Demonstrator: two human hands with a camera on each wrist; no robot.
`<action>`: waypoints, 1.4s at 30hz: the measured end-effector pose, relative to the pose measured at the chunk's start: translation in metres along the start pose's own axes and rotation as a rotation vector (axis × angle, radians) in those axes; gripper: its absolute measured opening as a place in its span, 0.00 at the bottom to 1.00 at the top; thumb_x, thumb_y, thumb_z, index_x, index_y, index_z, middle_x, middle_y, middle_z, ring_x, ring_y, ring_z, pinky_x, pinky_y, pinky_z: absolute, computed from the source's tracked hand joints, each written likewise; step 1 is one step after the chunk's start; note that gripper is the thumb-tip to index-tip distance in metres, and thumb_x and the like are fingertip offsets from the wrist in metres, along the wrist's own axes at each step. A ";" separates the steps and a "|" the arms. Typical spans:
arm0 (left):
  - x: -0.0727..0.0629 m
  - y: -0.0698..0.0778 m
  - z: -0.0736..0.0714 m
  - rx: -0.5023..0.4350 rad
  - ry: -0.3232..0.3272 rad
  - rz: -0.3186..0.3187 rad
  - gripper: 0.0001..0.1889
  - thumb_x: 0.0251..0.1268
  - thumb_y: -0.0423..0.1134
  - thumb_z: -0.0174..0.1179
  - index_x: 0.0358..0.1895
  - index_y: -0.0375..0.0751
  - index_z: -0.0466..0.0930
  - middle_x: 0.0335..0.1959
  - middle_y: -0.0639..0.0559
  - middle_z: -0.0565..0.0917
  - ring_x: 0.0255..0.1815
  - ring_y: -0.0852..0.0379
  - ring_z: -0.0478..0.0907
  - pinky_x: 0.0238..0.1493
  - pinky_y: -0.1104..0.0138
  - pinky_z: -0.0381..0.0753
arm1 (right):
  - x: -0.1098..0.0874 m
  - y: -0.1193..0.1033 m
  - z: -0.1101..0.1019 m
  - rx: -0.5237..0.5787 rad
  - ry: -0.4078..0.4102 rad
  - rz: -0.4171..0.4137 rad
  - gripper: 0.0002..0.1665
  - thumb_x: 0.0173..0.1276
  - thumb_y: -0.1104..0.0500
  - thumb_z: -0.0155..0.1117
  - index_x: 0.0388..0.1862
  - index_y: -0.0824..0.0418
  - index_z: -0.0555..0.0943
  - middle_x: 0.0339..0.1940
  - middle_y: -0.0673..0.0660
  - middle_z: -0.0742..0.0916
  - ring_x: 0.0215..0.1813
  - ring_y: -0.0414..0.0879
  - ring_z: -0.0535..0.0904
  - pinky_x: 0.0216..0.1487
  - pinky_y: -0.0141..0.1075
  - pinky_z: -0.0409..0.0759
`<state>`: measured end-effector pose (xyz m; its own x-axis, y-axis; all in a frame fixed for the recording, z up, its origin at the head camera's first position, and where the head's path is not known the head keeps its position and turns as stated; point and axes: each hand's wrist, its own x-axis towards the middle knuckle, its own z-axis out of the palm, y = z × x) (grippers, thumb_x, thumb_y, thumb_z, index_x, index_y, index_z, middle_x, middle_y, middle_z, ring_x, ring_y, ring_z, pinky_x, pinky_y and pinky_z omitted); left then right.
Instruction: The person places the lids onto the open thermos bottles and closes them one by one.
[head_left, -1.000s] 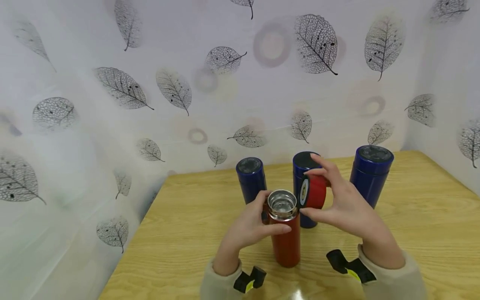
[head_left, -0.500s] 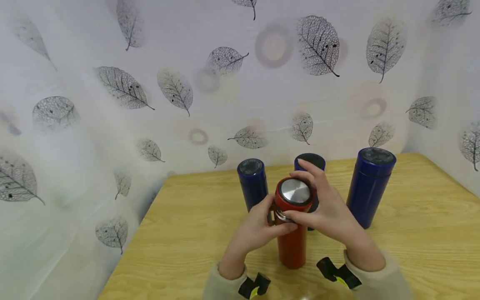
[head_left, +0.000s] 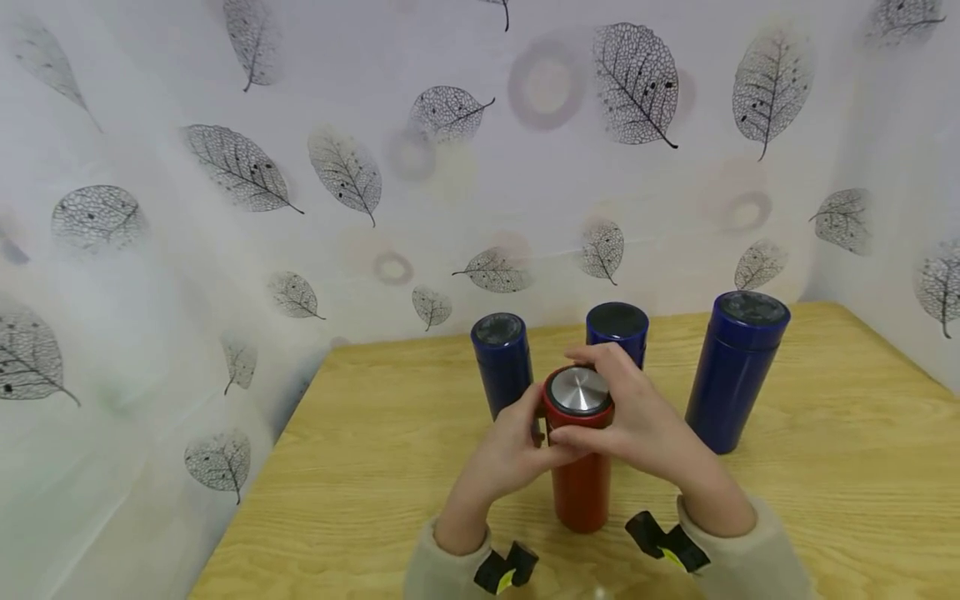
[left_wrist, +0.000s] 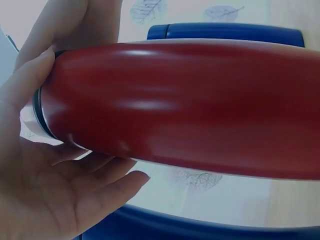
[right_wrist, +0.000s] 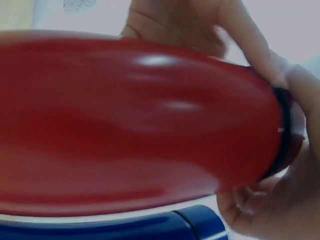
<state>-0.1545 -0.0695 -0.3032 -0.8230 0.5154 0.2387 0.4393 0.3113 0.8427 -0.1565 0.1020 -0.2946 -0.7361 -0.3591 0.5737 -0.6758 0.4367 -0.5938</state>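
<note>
A red thermos bottle point(head_left: 582, 493) stands upright on the table, its red lid point(head_left: 577, 402) with a silver disc seated on the mouth. My left hand point(head_left: 504, 454) grips the bottle near its neck, thumb across the front. Around the lid curl the thumb and fingers of my right hand point(head_left: 637, 417). In the left wrist view the red body point(left_wrist: 175, 105) lies across the frame, with the left hand point(left_wrist: 50, 195) around its top end. The right wrist view shows the right hand point(right_wrist: 295, 195) at the lid, past a dark ring point(right_wrist: 284, 130).
Behind the red bottle stand three blue thermos bottles: one at left point(head_left: 502, 362), one in the middle point(head_left: 617, 325) partly hidden by my right hand, and one at right point(head_left: 738, 367). A leaf-patterned curtain point(head_left: 480, 192) hangs behind the wooden table point(head_left: 360, 467).
The right hand has brought the lid from beside the bottle onto its open mouth, turning its silver top upward. The lid now sits lower and level. The left hand keeps its grip.
</note>
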 end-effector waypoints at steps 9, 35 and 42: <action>0.000 -0.014 0.002 -0.023 -0.004 0.033 0.27 0.53 0.37 0.63 0.57 0.42 0.63 0.49 0.51 0.74 0.40 0.61 0.72 0.35 0.71 0.76 | 0.001 0.005 0.001 0.030 -0.074 -0.049 0.34 0.48 0.57 0.72 0.54 0.58 0.68 0.47 0.53 0.72 0.43 0.44 0.71 0.38 0.38 0.76; 0.000 -0.001 -0.003 -0.042 -0.043 0.032 0.32 0.48 0.37 0.67 0.58 0.45 0.64 0.47 0.55 0.74 0.41 0.62 0.71 0.37 0.71 0.73 | -0.003 0.014 -0.023 0.210 -0.276 -0.239 0.36 0.54 0.68 0.64 0.61 0.61 0.62 0.62 0.55 0.68 0.63 0.48 0.61 0.58 0.33 0.62; 0.000 -0.013 0.000 -0.051 -0.013 0.052 0.30 0.48 0.39 0.66 0.57 0.44 0.64 0.49 0.53 0.73 0.43 0.61 0.71 0.39 0.71 0.74 | 0.000 0.009 -0.014 0.114 -0.164 -0.157 0.38 0.46 0.55 0.73 0.56 0.57 0.67 0.51 0.50 0.71 0.51 0.43 0.68 0.47 0.33 0.71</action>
<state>-0.1600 -0.0733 -0.3139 -0.7944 0.5407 0.2768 0.4624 0.2429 0.8527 -0.1618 0.1171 -0.2921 -0.6120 -0.5484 0.5699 -0.7751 0.2728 -0.5699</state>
